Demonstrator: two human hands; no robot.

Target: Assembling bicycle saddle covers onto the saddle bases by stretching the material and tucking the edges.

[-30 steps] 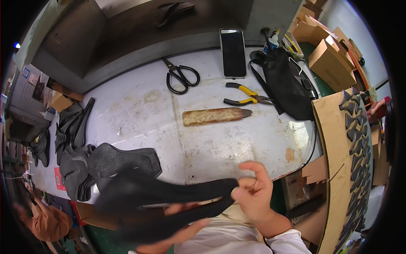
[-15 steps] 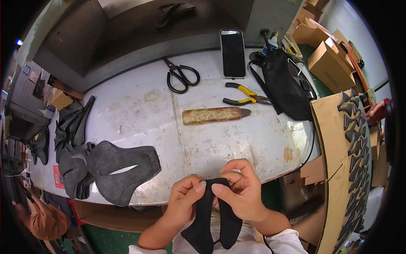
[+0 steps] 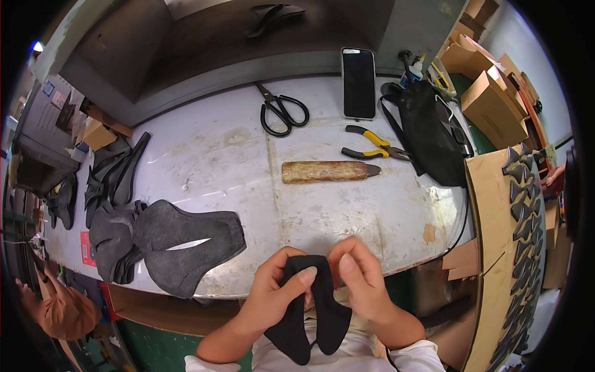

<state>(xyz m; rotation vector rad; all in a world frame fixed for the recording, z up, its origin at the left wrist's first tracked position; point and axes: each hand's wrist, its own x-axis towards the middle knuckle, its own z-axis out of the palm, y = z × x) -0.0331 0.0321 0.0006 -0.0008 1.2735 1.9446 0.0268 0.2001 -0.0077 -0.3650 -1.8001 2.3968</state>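
Observation:
In my left hand (image 3: pixel 273 288) is a black shoe upper piece (image 3: pixel 328 322), a U-shaped cut of soft material with two legs hanging down. My left thumb presses on its top part, the other fingers behind it. My right hand (image 3: pixel 365 285) is beside the piece's upper right edge, thumb and bent fingers drawn together; whatever they pinch, if anything, is hidden. To the left on the table lies a stack of dark grey upper pieces (image 3: pixel 186 248), the top one with a slit.
On the white table (image 3: pixel 217 161) lie a wrapped-handle knife (image 3: pixel 325 172), yellow-and-black pliers (image 3: pixel 375 146), black-handled scissors (image 3: pixel 285 115), a phone (image 3: pixel 359 84) and a black bag (image 3: pixel 427 130). Cardboard with dark pieces (image 3: pixel 524 229) stands right. Another person (image 3: pixel 68 313) is at lower left.
My right thumb has come off the front of the black piece, and that hand has shifted slightly right. My left hand keeps its hold. The view has moved a little leftward.

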